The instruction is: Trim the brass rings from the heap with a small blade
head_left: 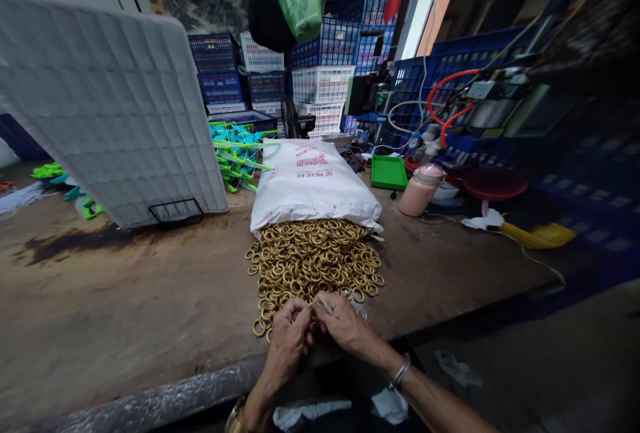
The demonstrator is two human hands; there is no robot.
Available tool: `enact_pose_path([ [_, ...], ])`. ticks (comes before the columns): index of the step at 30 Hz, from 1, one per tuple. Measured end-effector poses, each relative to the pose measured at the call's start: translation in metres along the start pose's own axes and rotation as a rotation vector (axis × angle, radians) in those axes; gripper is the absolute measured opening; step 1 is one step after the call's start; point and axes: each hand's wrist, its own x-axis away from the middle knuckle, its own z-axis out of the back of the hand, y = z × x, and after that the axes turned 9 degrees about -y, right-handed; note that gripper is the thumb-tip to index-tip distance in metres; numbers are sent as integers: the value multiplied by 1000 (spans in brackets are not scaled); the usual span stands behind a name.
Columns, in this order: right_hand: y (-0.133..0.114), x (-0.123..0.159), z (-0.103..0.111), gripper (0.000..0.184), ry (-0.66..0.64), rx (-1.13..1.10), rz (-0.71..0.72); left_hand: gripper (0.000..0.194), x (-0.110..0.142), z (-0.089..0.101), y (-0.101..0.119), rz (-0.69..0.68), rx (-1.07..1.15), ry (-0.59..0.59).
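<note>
My left hand is closed in a pinch at the near edge of a heap of gold-coloured rings. What its fingertips hold is too small and hidden to make out. Close against it, my right hand is also closed, with a slim grey tool showing between thumb and fingers. The fingertips of both hands nearly meet just above the rings. Behind the heap lies a white woven sack with red print, and the rings spread from its near end.
A tall pale ribbed panel stands on the left of the brown table. Green and turquoise plastic parts sit behind it. On the right are a pink bottle, a green tray and a machine with orange hoses.
</note>
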Motion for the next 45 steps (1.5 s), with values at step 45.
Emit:
enact_pose_path([
  [45,13,4,-3,21,9,570,-40,29,-2,-3,2,22,13,-50],
])
